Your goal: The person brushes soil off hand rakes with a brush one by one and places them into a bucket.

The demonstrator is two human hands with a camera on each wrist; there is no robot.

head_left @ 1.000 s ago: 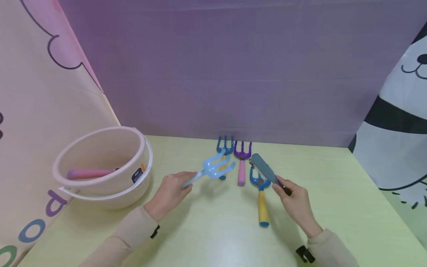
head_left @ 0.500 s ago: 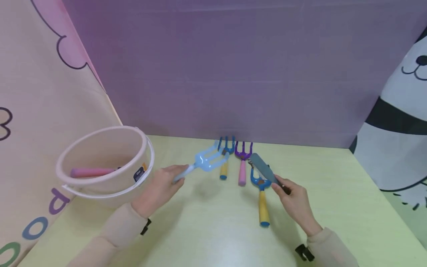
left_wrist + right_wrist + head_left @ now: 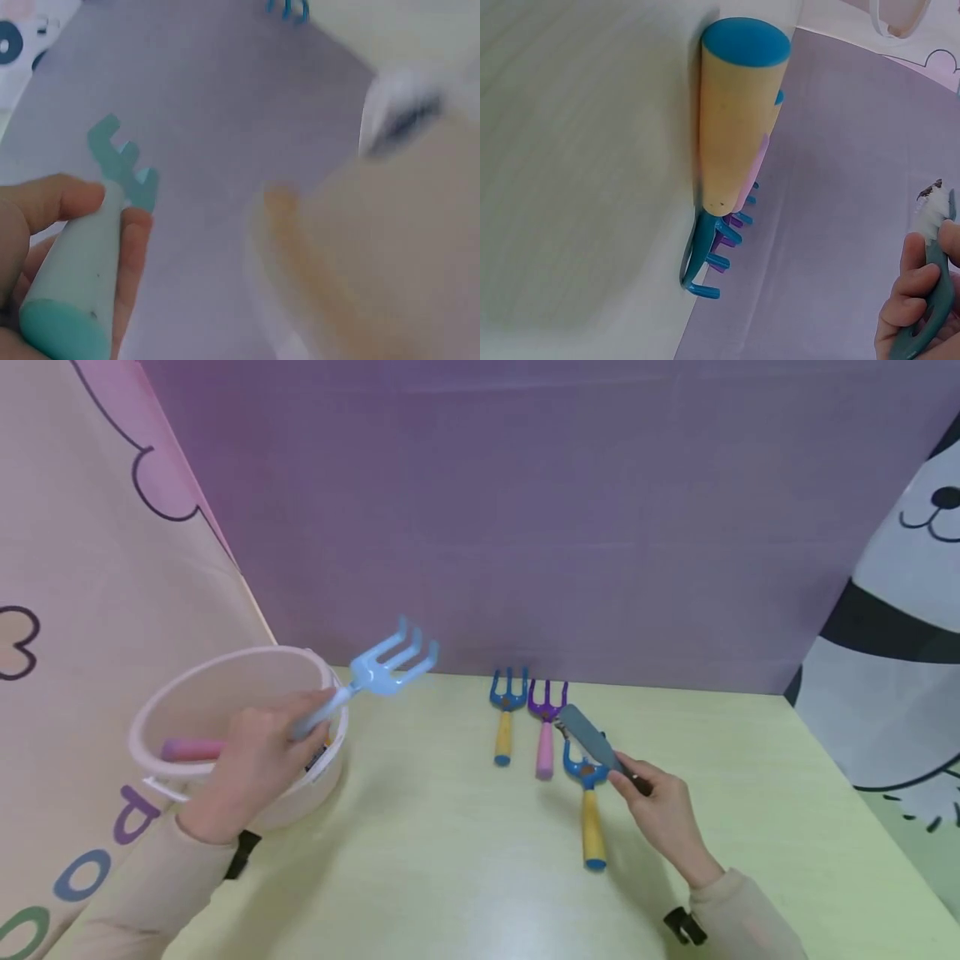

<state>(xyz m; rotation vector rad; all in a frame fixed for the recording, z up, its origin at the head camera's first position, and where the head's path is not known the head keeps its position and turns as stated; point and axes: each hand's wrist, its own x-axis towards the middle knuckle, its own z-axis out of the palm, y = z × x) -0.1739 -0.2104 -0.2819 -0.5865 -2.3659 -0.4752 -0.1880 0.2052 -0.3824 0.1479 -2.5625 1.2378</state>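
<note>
My left hand (image 3: 255,760) grips the handle of a light-blue hand fork (image 3: 372,675), held up over the front of a pale pink bucket (image 3: 138,739). The left wrist view shows fingers and thumb curled round its pale handle (image 3: 79,270). My right hand (image 3: 663,806) holds a grey-green brush (image 3: 588,735) above a blue hand fork with a yellow handle (image 3: 592,827). White bristles (image 3: 932,214) with dark dirt at the tip show in the right wrist view. Left of that fork lie a purple fork with a pink handle (image 3: 545,747) and another blue-and-yellow fork (image 3: 503,727).
Inside the bucket lies a pink handle (image 3: 187,750), partly hidden by my left hand. A purple cloth wall (image 3: 480,527) closes off the back of the pale table (image 3: 450,877). Printed cloth hangs at the left, and a panda print (image 3: 892,627) at the right.
My left hand has carried the light-blue fork left and up, from over the table's middle to the bucket; its prongs now point up more. My right hand and brush have stayed almost still.
</note>
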